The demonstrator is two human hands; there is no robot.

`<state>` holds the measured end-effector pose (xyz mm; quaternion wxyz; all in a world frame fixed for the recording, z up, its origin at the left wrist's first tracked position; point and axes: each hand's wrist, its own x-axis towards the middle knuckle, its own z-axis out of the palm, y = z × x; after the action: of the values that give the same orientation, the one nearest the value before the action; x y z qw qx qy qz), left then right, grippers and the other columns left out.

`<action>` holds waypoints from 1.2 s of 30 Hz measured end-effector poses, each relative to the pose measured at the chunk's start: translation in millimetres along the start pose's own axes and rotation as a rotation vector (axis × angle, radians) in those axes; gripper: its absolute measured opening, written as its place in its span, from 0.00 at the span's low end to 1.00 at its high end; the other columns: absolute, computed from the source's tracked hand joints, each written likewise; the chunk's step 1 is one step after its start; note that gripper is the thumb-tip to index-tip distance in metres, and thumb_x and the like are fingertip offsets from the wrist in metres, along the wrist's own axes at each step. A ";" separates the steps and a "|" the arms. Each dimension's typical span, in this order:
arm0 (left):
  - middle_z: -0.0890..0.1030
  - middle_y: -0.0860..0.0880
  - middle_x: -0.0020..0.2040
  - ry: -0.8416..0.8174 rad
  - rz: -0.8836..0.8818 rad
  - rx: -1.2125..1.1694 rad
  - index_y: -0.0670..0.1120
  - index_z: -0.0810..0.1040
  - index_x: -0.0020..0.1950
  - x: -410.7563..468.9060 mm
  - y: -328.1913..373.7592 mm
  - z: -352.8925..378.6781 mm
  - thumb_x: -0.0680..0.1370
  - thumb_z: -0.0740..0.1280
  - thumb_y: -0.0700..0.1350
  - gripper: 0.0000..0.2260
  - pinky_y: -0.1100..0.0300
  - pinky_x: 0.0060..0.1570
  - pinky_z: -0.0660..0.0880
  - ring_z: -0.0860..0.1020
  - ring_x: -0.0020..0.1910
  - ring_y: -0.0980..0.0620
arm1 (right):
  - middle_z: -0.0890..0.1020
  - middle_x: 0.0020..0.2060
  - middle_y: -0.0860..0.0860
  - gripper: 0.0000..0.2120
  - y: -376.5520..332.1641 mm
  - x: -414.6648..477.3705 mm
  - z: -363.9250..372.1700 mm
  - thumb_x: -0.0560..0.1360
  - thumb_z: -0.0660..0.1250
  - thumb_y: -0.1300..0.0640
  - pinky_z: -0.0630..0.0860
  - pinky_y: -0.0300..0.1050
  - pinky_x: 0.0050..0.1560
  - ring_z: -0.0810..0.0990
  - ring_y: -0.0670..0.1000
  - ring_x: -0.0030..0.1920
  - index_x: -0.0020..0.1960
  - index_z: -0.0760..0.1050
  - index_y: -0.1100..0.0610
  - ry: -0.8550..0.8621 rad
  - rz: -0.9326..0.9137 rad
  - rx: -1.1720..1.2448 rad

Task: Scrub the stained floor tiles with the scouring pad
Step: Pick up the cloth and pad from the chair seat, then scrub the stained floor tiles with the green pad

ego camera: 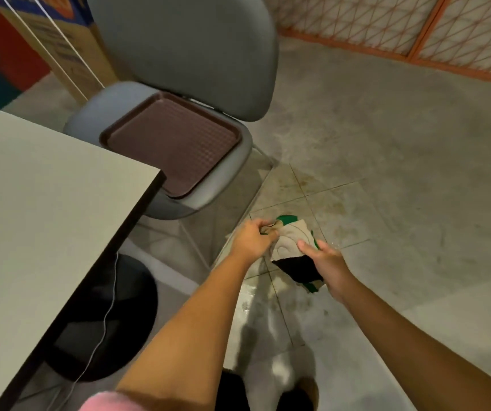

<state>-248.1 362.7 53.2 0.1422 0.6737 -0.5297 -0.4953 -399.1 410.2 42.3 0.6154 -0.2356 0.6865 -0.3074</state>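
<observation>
The left hand gripped a corner of the beige, green and black scouring pad with curled fingers. The right hand lay on the opposite edge, its grip unclear. Stained floor tiles lay beneath both hands. Print on the cardboard box far beyond the left hand was too blurred to read.

Stained floor tiles, chair, round table base

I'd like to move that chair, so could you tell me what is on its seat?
A brown tray lies flat on the grey chair seat. The table corner covers part of the tray's near side, and the seat beneath the tray is hidden.
</observation>
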 end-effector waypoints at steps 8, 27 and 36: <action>0.53 0.46 0.77 -0.054 -0.118 -0.039 0.47 0.57 0.76 23.4 -81.5 66.7 0.77 0.64 0.53 0.30 0.54 0.70 0.61 0.61 0.73 0.46 | 0.79 0.51 0.55 0.17 90.2 40.1 12.9 0.74 0.66 0.47 0.75 0.46 0.47 0.78 0.54 0.49 0.58 0.75 0.55 0.008 0.164 0.080; 0.74 0.43 0.65 -0.401 -0.347 -0.075 0.45 0.69 0.69 155.7 -288.1 133.6 0.79 0.50 0.63 0.28 0.50 0.58 0.72 0.73 0.63 0.43 | 0.80 0.56 0.57 0.17 280.4 222.0 73.3 0.77 0.62 0.50 0.76 0.51 0.54 0.79 0.55 0.54 0.63 0.73 0.56 -0.087 0.183 0.301; 0.78 0.47 0.52 -0.610 -0.192 0.021 0.45 0.75 0.57 231.5 -345.8 153.9 0.78 0.64 0.54 0.15 0.61 0.42 0.80 0.78 0.49 0.51 | 0.77 0.60 0.54 0.49 333.2 317.5 86.0 0.51 0.75 0.32 0.71 0.53 0.62 0.77 0.52 0.58 0.66 0.70 0.54 -0.116 -0.048 0.126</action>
<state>-187.9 353.9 -386.2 -0.0776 0.5426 -0.4869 -0.6800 -337.5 409.2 -421.8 0.6602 -0.2302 0.6232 -0.3504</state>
